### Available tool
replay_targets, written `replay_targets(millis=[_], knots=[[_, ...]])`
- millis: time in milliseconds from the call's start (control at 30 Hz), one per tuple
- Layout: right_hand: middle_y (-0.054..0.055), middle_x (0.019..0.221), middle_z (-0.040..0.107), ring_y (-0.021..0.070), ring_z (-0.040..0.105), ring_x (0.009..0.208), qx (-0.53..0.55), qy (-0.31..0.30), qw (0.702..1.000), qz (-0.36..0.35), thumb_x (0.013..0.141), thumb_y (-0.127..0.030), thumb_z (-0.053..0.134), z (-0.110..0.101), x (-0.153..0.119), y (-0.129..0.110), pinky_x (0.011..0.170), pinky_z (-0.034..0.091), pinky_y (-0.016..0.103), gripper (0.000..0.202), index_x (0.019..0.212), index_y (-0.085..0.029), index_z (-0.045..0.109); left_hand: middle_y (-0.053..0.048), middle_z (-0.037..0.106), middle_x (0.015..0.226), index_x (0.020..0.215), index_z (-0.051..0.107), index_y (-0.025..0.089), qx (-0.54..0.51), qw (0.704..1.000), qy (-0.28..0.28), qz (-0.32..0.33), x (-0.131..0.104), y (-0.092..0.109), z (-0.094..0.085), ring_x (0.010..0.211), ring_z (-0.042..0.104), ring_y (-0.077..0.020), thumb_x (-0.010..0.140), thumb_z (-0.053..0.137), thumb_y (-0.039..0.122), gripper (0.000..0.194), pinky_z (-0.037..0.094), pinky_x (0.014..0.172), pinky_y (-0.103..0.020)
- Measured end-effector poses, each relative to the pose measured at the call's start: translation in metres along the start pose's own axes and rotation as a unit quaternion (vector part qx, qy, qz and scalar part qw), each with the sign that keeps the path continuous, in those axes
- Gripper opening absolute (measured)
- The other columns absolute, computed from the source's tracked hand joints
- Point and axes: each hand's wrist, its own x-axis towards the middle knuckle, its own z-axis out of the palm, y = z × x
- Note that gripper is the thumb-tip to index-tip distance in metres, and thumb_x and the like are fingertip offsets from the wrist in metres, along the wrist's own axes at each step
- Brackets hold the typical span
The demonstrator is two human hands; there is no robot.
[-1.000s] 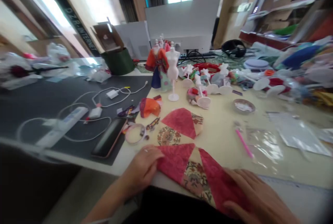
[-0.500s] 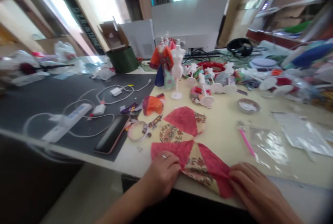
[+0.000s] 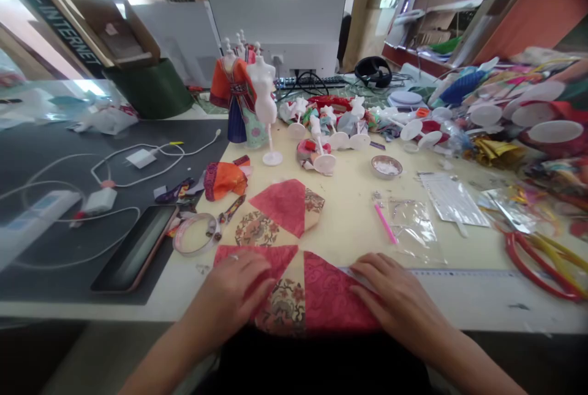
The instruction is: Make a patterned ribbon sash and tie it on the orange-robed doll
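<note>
A round fabric piece sewn from red and floral cream wedges lies at the table's front edge. Its near half, with a red wedge (image 3: 331, 297) and a floral wedge (image 3: 287, 306), spreads between my hands. My left hand (image 3: 241, 285) rests on its left side, fingers laid over the cloth, thumb apart. Across from it, my right hand (image 3: 390, 288) lies flat on the right edge, fingertips on the red cloth. The far half, a red panel (image 3: 282, 202) beside floral ones, lies flat beyond. A ruler (image 3: 459, 274) reaches out from under my right hand.
To the left are a phone (image 3: 135, 251), a tape roll (image 3: 195, 234) and white cables. A white mannequin (image 3: 264, 95) stands behind, beside a dressed one. Rightward are a pink pen (image 3: 384, 223), a plastic bag (image 3: 416, 229), a small bowl (image 3: 386, 166) and red-handled scissors (image 3: 537, 266).
The near half of the fabric, pinched and bunched before, now lies flatter. My fingers have gone from gripping its edge to resting on top. The view has shifted right.
</note>
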Motion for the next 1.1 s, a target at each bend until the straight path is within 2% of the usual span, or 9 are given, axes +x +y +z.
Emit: replay_targets(millis=[133, 233, 267, 333, 433, 600, 767, 933, 1100], knots=[[0.009, 0.092, 0.060, 0.0231, 0.056, 0.087, -0.017, -0.058, 0.998, -0.019, 0.088, -0.021, 0.049, 0.004, 0.019, -0.010, 0.077, 0.047, 0.041, 0.013, 0.096, -0.018, 0.059, -0.006, 0.062, 0.105, 0.102, 0.057, 0.020, 0.018, 0.999, -0.012, -0.033, 0.034, 0.008, 0.007, 0.096, 0.055, -0.0221, 0.091, 0.043, 0.030, 0.020, 0.043, 0.086, -0.037], [0.009, 0.089, 0.061, 0.0226, 0.057, 0.086, -0.041, -0.052, 0.998, -0.011, 0.089, -0.021, 0.047, 0.000, 0.043, -0.008, 0.077, 0.046, 0.039, 0.015, 0.094, -0.017, 0.061, -0.009, 0.060, 0.098, 0.095, 0.058, 0.017, 0.013, 0.997, 0.005, -0.080, 0.065, 0.013, 0.017, 0.090, 0.054, -0.0255, 0.085, 0.051, 0.034, 0.021, 0.041, 0.082, -0.040], [0.008, 0.088, 0.062, 0.0225, 0.058, 0.085, -0.050, -0.047, 0.998, -0.004, 0.089, -0.021, 0.048, -0.002, 0.052, -0.006, 0.076, 0.046, 0.038, 0.015, 0.093, -0.017, 0.062, -0.009, 0.060, 0.094, 0.090, 0.058, 0.017, -0.009, 0.995, 0.010, -0.097, 0.075, 0.014, 0.022, 0.087, 0.053, -0.0264, 0.080, 0.055, 0.035, 0.021, 0.041, 0.079, -0.041], [0.008, 0.087, 0.063, 0.0212, 0.059, 0.082, -0.045, -0.053, 0.998, 0.011, 0.088, -0.020, 0.049, -0.004, 0.069, -0.002, 0.072, 0.046, 0.034, 0.015, 0.091, -0.017, 0.063, -0.008, 0.058, 0.086, 0.076, 0.057, 0.017, -0.121, 0.985, 0.025, -0.118, 0.094, 0.015, 0.032, 0.084, 0.051, -0.0265, 0.074, 0.060, 0.030, 0.013, 0.038, 0.079, -0.040], [0.007, 0.086, 0.064, 0.0189, 0.061, 0.080, -0.031, -0.047, 0.998, 0.017, 0.087, -0.018, 0.048, -0.003, 0.089, 0.002, 0.070, 0.046, 0.031, 0.015, 0.090, -0.017, 0.062, -0.005, 0.057, 0.076, 0.066, 0.054, 0.018, -0.196, 0.971, 0.045, -0.128, 0.112, 0.007, 0.042, 0.077, 0.051, -0.0218, 0.079, 0.051, 0.027, 0.016, 0.038, 0.076, -0.035], [0.010, 0.104, 0.063, 0.0201, 0.061, 0.093, -0.002, 0.018, 1.000, -0.013, 0.086, -0.016, 0.048, 0.007, 0.115, 0.007, 0.079, 0.047, 0.034, 0.028, 0.113, -0.017, 0.053, 0.000, 0.056, 0.068, 0.074, 0.053, 0.018, -0.315, 0.927, 0.088, -0.184, 0.114, -0.018, 0.039, 0.065, 0.051, -0.0159, 0.084, 0.043, 0.035, 0.021, 0.039, 0.062, -0.027], [0.013, 0.110, 0.062, 0.0233, 0.058, 0.099, 0.001, 0.046, 0.998, -0.045, 0.080, -0.021, 0.056, 0.028, 0.143, -0.002, 0.085, 0.046, 0.037, 0.037, 0.116, -0.014, 0.050, 0.001, 0.052, 0.067, 0.071, 0.048, 0.018, -0.411, 0.873, 0.134, -0.226, 0.114, -0.032, 0.036, 0.064, 0.049, -0.0145, 0.084, 0.042, 0.036, 0.023, 0.041, 0.062, -0.025], [0.013, 0.100, 0.064, 0.0246, 0.057, 0.093, -0.013, 0.082, 0.995, -0.048, 0.078, -0.014, 0.051, 0.046, 0.163, -0.011, 0.084, 0.044, 0.039, 0.023, 0.100, -0.012, 0.057, 0.002, 0.054, 0.074, 0.074, 0.050, 0.019, -0.458, 0.847, 0.136, -0.232, 0.116, -0.029, 0.037, 0.073, 0.051, -0.0138, 0.083, 0.045, 0.031, 0.016, 0.041, 0.070, -0.024], [0.011, 0.089, 0.066, 0.0231, 0.057, 0.084, -0.012, 0.127, 0.990, -0.058, 0.080, -0.010, 0.048, 0.043, 0.167, -0.003, 0.080, 0.043, 0.038, 0.013, 0.080, -0.017, 0.059, 0.003, 0.049, 0.068, 0.070, 0.048, 0.019, -0.479, 0.832, 0.149, -0.237, 0.116, -0.028, 0.035, 0.065, 0.047, -0.0128, 0.083, 0.046, 0.033, 0.020, 0.040, 0.064, -0.023]])
